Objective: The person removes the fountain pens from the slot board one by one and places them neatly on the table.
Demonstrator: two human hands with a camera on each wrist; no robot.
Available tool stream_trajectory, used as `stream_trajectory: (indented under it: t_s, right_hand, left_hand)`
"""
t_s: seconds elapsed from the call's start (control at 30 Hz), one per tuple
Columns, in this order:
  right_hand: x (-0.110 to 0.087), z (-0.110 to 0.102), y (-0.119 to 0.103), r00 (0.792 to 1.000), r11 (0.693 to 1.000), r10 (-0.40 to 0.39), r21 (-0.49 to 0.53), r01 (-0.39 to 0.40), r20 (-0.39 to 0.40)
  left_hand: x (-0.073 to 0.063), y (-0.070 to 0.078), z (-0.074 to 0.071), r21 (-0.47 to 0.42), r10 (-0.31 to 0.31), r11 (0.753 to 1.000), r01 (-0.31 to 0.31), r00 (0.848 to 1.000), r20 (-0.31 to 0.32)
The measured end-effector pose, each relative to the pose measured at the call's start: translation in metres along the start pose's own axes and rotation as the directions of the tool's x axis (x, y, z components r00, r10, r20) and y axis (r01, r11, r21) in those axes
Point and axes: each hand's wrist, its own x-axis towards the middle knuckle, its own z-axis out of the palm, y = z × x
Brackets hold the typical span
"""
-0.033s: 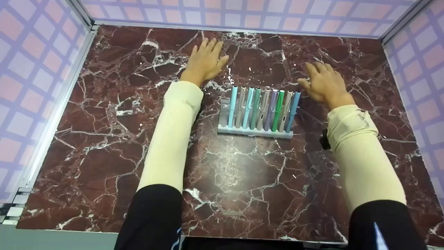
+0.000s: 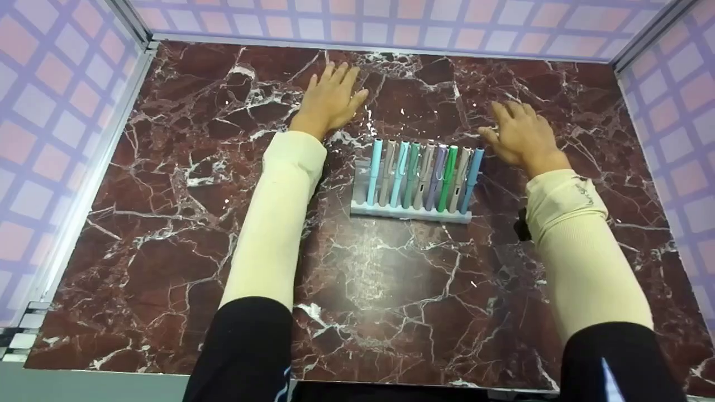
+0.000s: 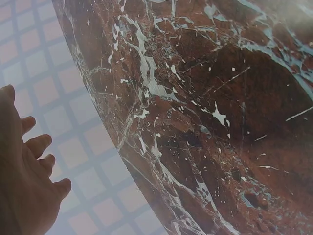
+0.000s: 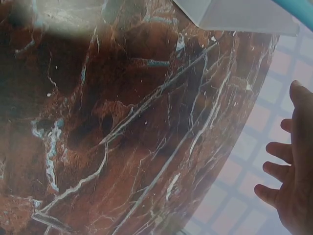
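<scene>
In the head view, several capped pens, among them a green pen (image 2: 447, 178) and a purple pen (image 2: 436, 177), lean side by side in a pale pen stand (image 2: 410, 213). My left hand (image 2: 329, 100) lies palm down on the tabletop, beyond the stand and to its left, fingers extended and holding nothing. To the right of the pens, my right hand (image 2: 522, 133) also rests palm down, fingers spread and slightly bent, apart from the stand. Each wrist view shows its hand at the edge, the left hand (image 3: 29, 171) and the right hand (image 4: 293, 171), with nothing held.
The tabletop (image 2: 167, 268) is dark red marble with white veins. Panels with a pink and white check, such as the back panel (image 2: 380, 25), border it at the back and both sides. A corner of the stand (image 4: 244, 17) appears at the top of the right wrist view.
</scene>
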Motion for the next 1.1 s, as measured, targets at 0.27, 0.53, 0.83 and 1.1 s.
stream_trajectory:
  t_s: [0.27,0.53,0.83,1.1]
  right_hand:
    - [-0.001,0.006,0.0,1.0,0.999,-0.009,0.037,0.01,-0.018]
    - [-0.019,0.024,-0.001,0.989,0.975,-0.014,0.218,0.046,-0.15]
    - [-0.057,0.064,0.003,0.898,0.786,0.212,0.613,0.079,-0.387]
    - [-0.085,0.101,-0.017,0.868,-0.028,0.45,0.968,0.25,-0.211]
  left_hand:
    - [0.0,0.003,0.012,-0.29,0.01,0.957,-0.008,1.0,0.004]
    - [-0.025,-0.002,0.045,-0.673,0.043,0.74,-0.019,0.999,0.018]
    - [-0.053,-0.014,0.087,-0.909,0.088,0.404,-0.105,0.993,-0.076]
    - [-0.068,-0.008,0.12,-0.957,0.056,0.023,-0.288,0.956,-0.286]
